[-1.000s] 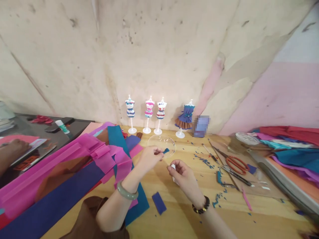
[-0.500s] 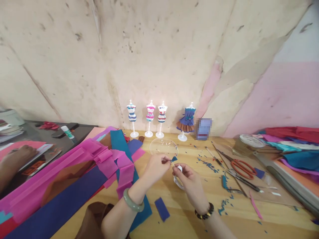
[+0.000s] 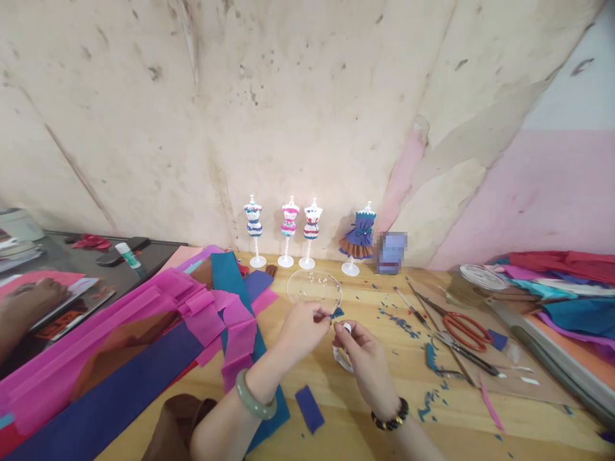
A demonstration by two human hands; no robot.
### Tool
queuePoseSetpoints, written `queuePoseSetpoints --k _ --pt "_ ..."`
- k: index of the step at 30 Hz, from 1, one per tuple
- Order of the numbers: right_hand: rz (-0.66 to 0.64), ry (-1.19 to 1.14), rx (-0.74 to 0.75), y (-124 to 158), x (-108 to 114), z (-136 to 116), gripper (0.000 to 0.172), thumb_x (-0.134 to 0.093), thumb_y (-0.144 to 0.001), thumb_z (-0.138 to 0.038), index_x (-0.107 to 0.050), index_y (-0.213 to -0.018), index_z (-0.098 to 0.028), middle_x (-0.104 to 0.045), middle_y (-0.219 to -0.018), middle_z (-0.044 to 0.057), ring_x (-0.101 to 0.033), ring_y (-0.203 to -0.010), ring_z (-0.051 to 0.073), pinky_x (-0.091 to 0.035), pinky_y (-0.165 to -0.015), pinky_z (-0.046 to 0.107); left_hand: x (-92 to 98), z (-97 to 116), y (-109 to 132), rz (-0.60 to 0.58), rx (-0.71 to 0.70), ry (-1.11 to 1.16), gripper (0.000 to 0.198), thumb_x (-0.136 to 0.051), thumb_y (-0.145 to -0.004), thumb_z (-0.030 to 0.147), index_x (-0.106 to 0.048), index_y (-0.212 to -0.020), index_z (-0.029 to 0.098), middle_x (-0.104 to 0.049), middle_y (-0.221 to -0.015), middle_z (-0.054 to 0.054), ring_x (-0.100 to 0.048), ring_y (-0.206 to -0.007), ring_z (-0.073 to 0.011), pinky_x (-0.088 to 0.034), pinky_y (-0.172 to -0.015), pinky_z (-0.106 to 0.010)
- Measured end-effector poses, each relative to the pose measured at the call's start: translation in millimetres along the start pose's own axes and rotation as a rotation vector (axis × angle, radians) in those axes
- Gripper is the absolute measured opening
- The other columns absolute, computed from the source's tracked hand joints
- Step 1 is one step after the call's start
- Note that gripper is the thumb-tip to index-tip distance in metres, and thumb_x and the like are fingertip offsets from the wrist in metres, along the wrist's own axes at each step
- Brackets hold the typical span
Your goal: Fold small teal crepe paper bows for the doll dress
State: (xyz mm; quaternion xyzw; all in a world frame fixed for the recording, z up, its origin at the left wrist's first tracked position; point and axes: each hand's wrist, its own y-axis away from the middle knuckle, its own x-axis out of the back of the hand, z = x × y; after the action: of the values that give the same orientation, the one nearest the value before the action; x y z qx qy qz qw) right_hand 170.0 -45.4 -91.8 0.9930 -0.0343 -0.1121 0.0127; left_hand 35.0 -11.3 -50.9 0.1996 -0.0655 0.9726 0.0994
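My left hand [image 3: 307, 330], wearing a green bangle, is closed in a pinch on a small folded teal paper piece [image 3: 338, 312]. Close by on the right, my right hand [image 3: 368, 355], with a dark beaded bracelet, has its thumb and fingers pressed together. What it grips is too small and covered to name. A white cap-like round [image 3: 346, 328] shows behind its thumb, and a whitish ring-shaped thing [image 3: 342, 360] lies under the palm. Just beyond the hands sits a clear round dish [image 3: 291, 296] with small pale bits in it.
Paper-dressed mini mannequins [image 3: 311, 221] stand along the wall, one in a blue-and-brown dress [image 3: 360, 234]. Crepe paper strips [image 3: 144, 346] cover the left. Orange-handled scissors [image 3: 466, 330], pliers-like tool [image 3: 473, 358] and teal scraps lie right. Another person's hand [image 3: 36, 301] is far left.
Both hands stay close together at nearly the same spot. The teal piece has shifted slightly down and right, and the thin pale line between the fingertips is less visible now.
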Motion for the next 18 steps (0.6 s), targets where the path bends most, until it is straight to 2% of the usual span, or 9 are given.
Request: queuePoseSetpoints --k 9,18 --pt "0.027 -0.048 -0.055 0.4 -3.0 -2.2 0.041 -0.075 -0.066 -0.054 -0.056 -0.062 -0.018 -0.052 -0.051 -0.004 -0.037 -0.041 0.006 -0.026 -0.041 0.021 2.7 6.3 3.3 -0.029 -0.012 -0.104 0.021 -0.052 -0.074 0.019 -0.073 -0.078 0.017 -0.074 -0.076 -0.004 -0.067 -0.075 -0.0193 -0.051 -0.069 -0.028" --pt "-0.007 -0.167 -0.098 -2.9 0.5 6.6 0.039 -0.075 -0.068 -0.05 -0.055 -0.062 -0.018 -0.055 -0.05 -0.003 -0.041 -0.041 0.007 -0.028 -0.041 0.021 2.5 9.5 2.9 -0.081 -0.052 -0.185 0.025 -0.047 -0.075 0.016 -0.072 -0.077 0.017 -0.074 -0.079 -0.005 -0.066 -0.076 -0.019 -0.049 -0.066 -0.026"
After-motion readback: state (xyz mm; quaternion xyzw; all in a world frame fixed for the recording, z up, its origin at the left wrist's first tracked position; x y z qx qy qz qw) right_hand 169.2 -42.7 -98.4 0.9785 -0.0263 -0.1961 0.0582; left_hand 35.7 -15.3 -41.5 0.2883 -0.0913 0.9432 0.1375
